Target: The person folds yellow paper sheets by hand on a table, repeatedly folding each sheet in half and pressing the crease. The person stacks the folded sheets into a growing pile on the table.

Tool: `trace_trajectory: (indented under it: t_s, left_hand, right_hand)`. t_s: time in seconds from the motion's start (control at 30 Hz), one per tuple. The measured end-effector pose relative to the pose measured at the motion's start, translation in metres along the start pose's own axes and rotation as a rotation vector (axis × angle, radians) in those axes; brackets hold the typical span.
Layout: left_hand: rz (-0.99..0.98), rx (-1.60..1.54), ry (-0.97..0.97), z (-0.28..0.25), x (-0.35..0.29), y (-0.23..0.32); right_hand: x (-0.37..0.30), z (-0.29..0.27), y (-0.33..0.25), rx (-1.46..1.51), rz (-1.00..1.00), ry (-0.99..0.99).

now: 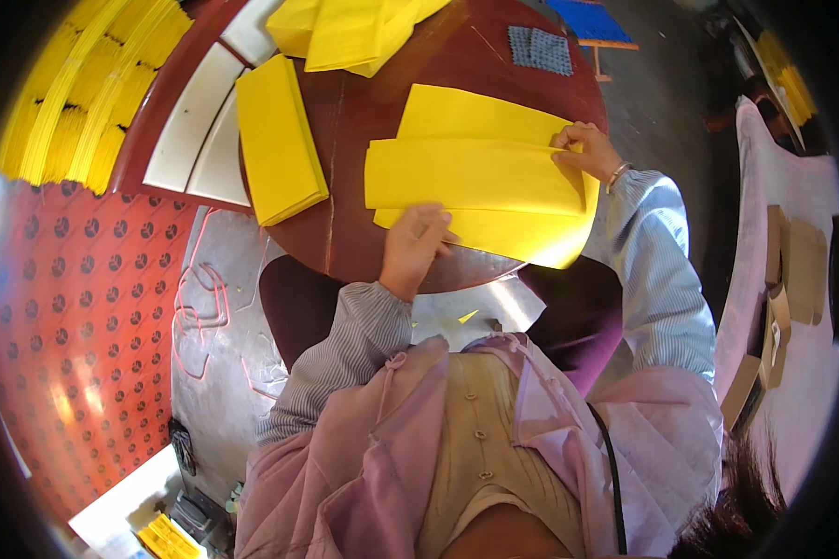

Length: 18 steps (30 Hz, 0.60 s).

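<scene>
A yellow folded sheet (475, 177), cloth-like with a soft sheen, lies on the dark red round table (364, 102) in front of me. Its long layers overlap unevenly, and the right end curves up in a loose bend. My right hand (584, 151) pinches the layers at that right end, thumb and fingertips closed on the edge. On the near edge rests my left hand (415, 247), its fingers lying on the sheet and its thumb apart. A neat stack of folded yellow sheets (281, 140) stands left of the piece I handle.
More loose yellow sheets (354, 33) lie at the table's far side. A grey-blue checked cloth (539, 50) sits near the far right rim. Bundled yellow stacks (89, 93) fill the far left. Open cardboard boxes (774, 307) stand on the right, and a pink cable (200, 307) loops over the floor.
</scene>
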State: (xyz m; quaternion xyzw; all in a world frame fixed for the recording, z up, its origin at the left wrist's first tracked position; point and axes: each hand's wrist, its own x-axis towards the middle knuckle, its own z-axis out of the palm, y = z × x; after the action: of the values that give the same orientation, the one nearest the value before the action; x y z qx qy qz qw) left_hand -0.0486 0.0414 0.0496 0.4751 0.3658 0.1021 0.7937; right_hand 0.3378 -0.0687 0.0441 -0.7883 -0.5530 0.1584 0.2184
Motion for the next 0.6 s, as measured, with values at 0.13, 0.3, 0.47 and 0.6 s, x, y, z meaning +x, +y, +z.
trace_trajectory:
  t_s: [0.13,0.3,0.47,0.6]
  left_hand:
    - [-0.085,-0.533,-0.271,0.022,0.005,-0.02]
    - [-0.03,-0.955,-0.131,0.067,0.032,-0.031]
    - [0.102,-0.898,0.045,0.05,0.005,-0.003]
    - [0.263,-0.639,0.02,-0.012,-0.043,0.029]
  right_hand:
    - [0.011,-0.031,-0.019,0.447,0.115,-0.276]
    - [-0.026,-0.068,-0.065,0.53,0.131,-0.299]
    - [-0.075,-0.07,-0.104,0.685,0.203,-0.499]
    - [-0.088,-0.012,-0.154,0.784,0.271,-0.626]
